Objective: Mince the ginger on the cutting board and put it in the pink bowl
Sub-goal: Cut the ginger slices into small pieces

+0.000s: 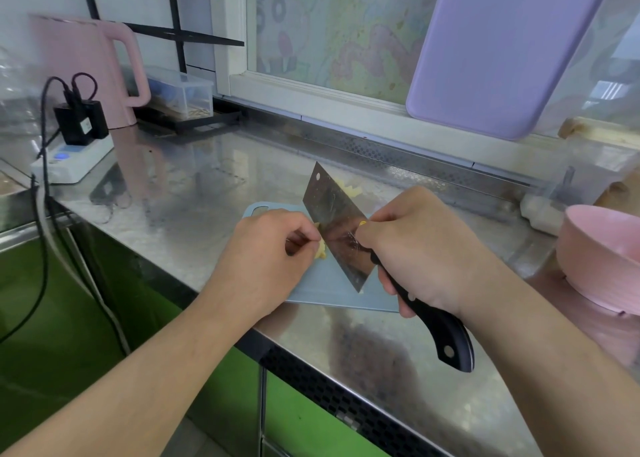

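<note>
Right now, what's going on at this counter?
A person is chopping ginger on a small blue cutting board on a steel counter. The right hand grips the black handle of a cleaver, blade down on the board. The left hand pinches a piece of ginger right beside the blade. More cut ginger lies behind the cleaver. The pink bowl waits at the right; its inside cannot be seen from here.

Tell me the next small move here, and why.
Probably bring the cleaver down through the ginger that the left hand pinches on the cutting board; the right hand grips its handle, and that piece looks uncut.
</note>
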Demonstrator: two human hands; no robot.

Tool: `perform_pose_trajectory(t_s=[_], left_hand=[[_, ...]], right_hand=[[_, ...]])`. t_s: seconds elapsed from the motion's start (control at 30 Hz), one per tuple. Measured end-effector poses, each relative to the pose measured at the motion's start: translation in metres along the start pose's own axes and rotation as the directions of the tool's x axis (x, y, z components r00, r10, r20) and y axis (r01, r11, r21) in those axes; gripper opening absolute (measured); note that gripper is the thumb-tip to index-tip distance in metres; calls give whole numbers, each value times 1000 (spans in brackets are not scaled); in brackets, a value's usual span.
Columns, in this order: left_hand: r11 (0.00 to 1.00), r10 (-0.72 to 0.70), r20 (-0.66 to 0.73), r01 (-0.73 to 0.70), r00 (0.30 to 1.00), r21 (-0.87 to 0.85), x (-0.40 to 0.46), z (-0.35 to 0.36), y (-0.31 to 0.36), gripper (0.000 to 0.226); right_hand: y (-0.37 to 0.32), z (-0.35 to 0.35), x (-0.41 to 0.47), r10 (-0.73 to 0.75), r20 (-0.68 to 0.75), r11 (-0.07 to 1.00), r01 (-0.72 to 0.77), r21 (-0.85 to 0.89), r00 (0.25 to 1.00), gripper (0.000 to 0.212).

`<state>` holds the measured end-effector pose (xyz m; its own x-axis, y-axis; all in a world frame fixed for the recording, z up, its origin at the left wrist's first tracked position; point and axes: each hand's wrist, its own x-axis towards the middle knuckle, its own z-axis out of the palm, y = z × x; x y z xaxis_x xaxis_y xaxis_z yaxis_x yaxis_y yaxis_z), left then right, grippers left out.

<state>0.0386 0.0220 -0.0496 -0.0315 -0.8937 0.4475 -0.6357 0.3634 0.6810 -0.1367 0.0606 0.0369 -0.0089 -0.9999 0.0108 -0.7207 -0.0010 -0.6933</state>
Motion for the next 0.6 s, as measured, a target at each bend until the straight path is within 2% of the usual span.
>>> perform_pose_trajectory(t_s=[0.6], left_hand=[[1000, 5, -17, -5, 1000, 13, 1, 1, -3, 18]], right_hand=[[-2, 3, -2, 9, 23, 1000, -8, -16, 1000, 27]])
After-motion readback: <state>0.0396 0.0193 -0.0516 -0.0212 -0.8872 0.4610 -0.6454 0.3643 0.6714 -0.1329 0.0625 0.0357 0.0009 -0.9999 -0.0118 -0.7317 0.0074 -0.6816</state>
